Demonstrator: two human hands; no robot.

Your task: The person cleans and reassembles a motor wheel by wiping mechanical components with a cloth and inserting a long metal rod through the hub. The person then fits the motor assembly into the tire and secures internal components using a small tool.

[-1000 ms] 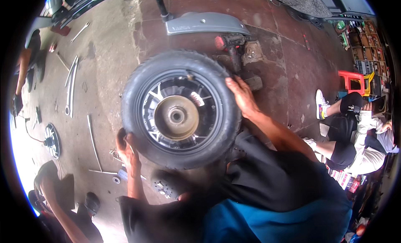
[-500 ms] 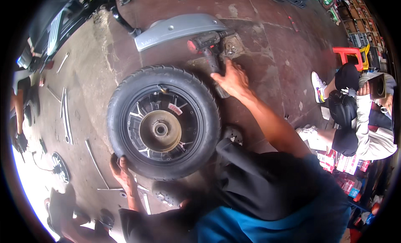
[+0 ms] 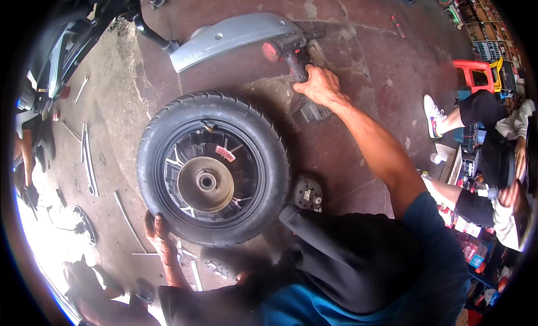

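Observation:
A scooter wheel with a black tyre lies flat in front of me, its dark hub and round brownish drum facing up. At its lower left edge, my left hand is closed on the tyre, thumb on top. Beyond the wheel to the right, my right hand has its fingers wrapped round the handle of a black and red cordless drill. The drill is tilted, its nose pointing right and its battery low beside the wheel. A silver-grey body panel lies just behind the drill.
Several wrenches and metal rods lie on the floor at left. A scooter stands far left, near another person's arm. At right sits a person in dark trousers, near a red stool and stocked shelves.
My right hand has gone from spread fingers beside the drill to a grip on its handle, and the drill has shifted slightly right. My left hand stays on the tyre.

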